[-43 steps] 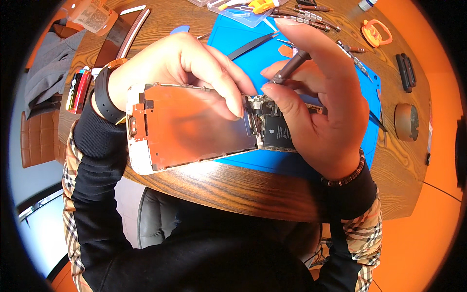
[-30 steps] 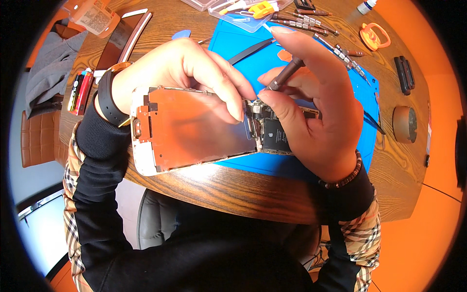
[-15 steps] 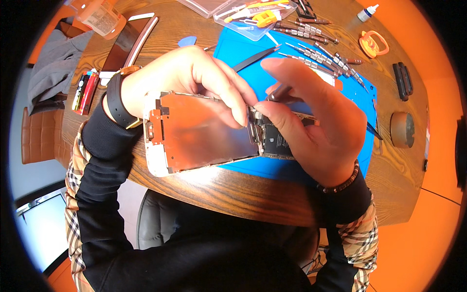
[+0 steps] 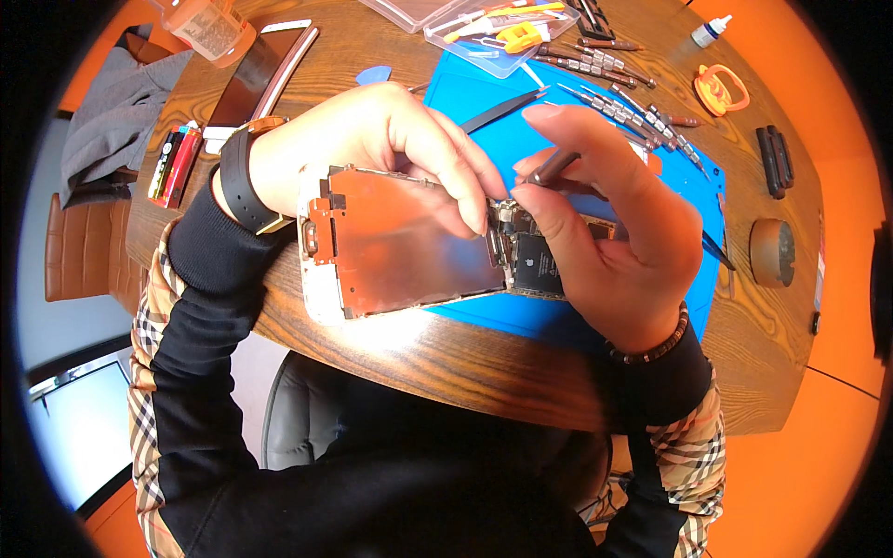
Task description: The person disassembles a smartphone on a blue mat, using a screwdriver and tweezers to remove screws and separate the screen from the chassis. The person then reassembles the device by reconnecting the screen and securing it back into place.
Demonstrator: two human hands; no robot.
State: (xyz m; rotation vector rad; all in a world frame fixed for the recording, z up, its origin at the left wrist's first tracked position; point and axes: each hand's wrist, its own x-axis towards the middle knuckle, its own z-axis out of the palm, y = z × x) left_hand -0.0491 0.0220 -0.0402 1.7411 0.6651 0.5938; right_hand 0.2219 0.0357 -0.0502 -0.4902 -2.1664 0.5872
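An opened phone lies between my hands, its parts spread side by side. Its screen panel (image 4: 400,256) shows a shiny metal back and is tilted up at the left. My left hand (image 4: 395,139) grips the panel's far edge, fingertips near the joint with the phone body (image 4: 535,263). The body, with a black battery, is partly hidden under my right hand (image 4: 633,228). Between that hand's thumb and fingers is a slim brown-handled screwdriver (image 4: 556,167); its tip is hard to make out near the joint.
Beneath the phone body is a blue mat (image 4: 465,316). Tweezers (image 4: 502,112) and several screwdrivers (image 4: 642,121) lie beyond my hands. Farther back is a clear tool box (image 4: 502,42). An orange suction cup (image 4: 721,90) and a round tin (image 4: 772,253) stand right; lighters (image 4: 175,167) lie left.
The whole view has shifted slightly. The phone sits a little farther right in the picture, and more of the screwdriver handle shows above my right thumb. Both grips stay the same.
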